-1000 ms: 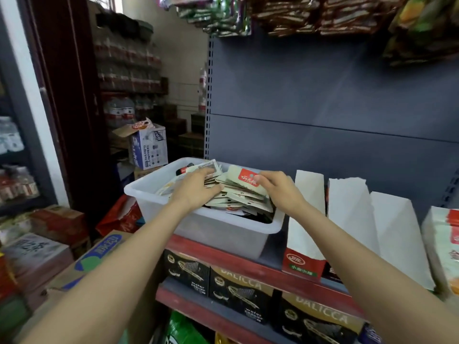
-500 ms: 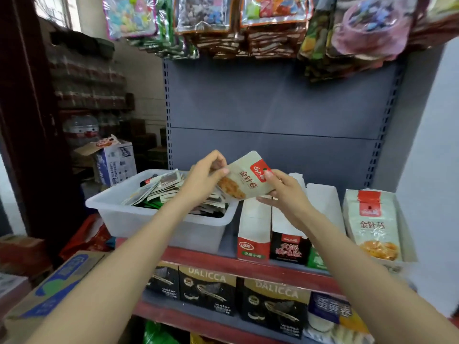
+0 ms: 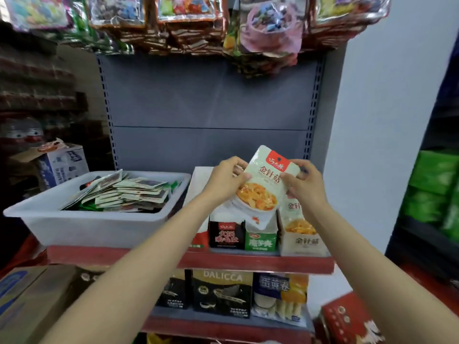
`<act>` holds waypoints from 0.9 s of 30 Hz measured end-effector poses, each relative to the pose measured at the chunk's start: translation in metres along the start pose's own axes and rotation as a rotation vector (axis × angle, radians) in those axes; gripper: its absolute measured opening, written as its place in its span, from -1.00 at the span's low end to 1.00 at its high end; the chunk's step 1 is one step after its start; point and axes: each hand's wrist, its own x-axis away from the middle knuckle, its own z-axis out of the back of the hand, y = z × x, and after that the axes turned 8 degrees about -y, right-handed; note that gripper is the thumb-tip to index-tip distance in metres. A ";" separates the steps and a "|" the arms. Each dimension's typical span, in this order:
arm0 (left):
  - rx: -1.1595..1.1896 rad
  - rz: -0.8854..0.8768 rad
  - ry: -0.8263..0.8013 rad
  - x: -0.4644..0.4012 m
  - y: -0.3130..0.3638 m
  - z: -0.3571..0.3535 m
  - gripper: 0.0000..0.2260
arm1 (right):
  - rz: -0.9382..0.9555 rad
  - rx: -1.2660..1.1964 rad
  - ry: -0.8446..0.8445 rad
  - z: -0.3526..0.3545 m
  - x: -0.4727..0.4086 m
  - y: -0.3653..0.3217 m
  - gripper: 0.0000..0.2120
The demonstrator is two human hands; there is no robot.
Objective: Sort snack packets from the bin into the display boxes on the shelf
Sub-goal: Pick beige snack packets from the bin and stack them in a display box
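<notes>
I hold a pale snack packet (image 3: 263,187) with a red label and a picture of orange food, upright above the display boxes. My left hand (image 3: 227,181) pinches its left edge and my right hand (image 3: 301,182) pinches its right edge. Below it stand a black display box (image 3: 227,235), a green one (image 3: 260,242) and a beige box (image 3: 304,240) holding matching pale packets. A white display box (image 3: 198,187) stands behind my left hand. The white plastic bin (image 3: 99,224) with several stacked packets sits at the left of the red-edged shelf (image 3: 188,260).
Bagged snacks (image 3: 198,23) hang from above the grey back panel. Wafer boxes (image 3: 221,294) fill the shelf below. Cardboard cartons (image 3: 32,299) stand at lower left, a red box (image 3: 347,321) at lower right, green packs (image 3: 434,184) on the right rack.
The packet was lifted out of the bin and carried right, now held upright in both hands over the display boxes. My view swung right along the shelf.
</notes>
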 end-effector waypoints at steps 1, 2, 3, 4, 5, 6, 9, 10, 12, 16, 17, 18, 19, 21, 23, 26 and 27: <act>0.024 0.002 -0.022 -0.003 0.004 -0.010 -0.93 | 0.014 0.027 0.039 0.008 -0.001 -0.001 -0.77; 0.051 0.009 -0.035 -0.006 0.008 -0.020 -0.94 | 0.032 0.049 0.068 0.016 -0.003 -0.002 -0.76; 0.078 0.018 -0.034 -0.009 0.011 -0.030 -0.94 | 0.049 0.069 0.084 0.023 -0.005 -0.002 -0.71; 0.101 0.027 -0.024 -0.012 0.014 -0.040 -0.94 | 0.058 0.089 0.083 0.029 -0.007 -0.002 -0.65; 0.119 0.035 -0.009 -0.016 0.016 -0.049 -0.93 | 0.055 0.121 0.070 0.035 -0.010 -0.001 -0.56; 0.131 0.045 0.007 -0.018 0.018 -0.058 -0.93 | 0.045 0.171 0.050 0.040 -0.012 0.000 -0.49; 0.145 0.077 0.041 -0.025 0.021 -0.081 -0.90 | 0.031 0.377 -0.011 0.056 -0.015 0.010 -0.36; 0.148 0.089 0.040 -0.027 0.021 -0.086 -0.90 | 0.041 0.433 -0.020 0.061 -0.014 0.013 -0.35; 0.133 0.105 0.026 -0.031 0.018 -0.094 -0.88 | 0.079 0.521 -0.021 0.069 -0.014 0.018 -0.33; -0.042 0.079 0.045 -0.035 0.008 -0.100 -0.86 | 0.117 0.632 -0.055 0.079 -0.013 0.030 -0.25; -0.074 0.075 0.058 -0.035 0.006 -0.101 -0.86 | 0.117 0.652 -0.068 0.080 -0.013 0.034 -0.22; -0.099 0.070 0.064 -0.035 0.004 -0.102 -0.86 | 0.117 0.669 -0.076 0.080 -0.012 0.036 -0.19; -0.125 0.065 0.064 -0.035 0.002 -0.103 -0.84 | 0.116 0.686 -0.082 0.081 -0.012 0.038 -0.16; -0.178 0.058 0.052 -0.035 -0.001 -0.106 -0.71 | 0.109 0.765 -0.107 0.082 -0.011 0.040 -0.12; -0.209 0.036 0.040 -0.034 -0.002 -0.107 -0.50 | 0.096 0.866 -0.142 0.083 -0.010 0.041 -0.14; -0.348 -0.029 0.012 -0.031 -0.002 -0.108 -0.29 | 0.047 0.902 -0.168 0.081 -0.008 0.040 -0.22; -0.432 -0.047 -0.003 -0.030 -0.003 -0.109 -0.28 | 0.021 0.925 -0.180 0.079 -0.007 0.040 -0.25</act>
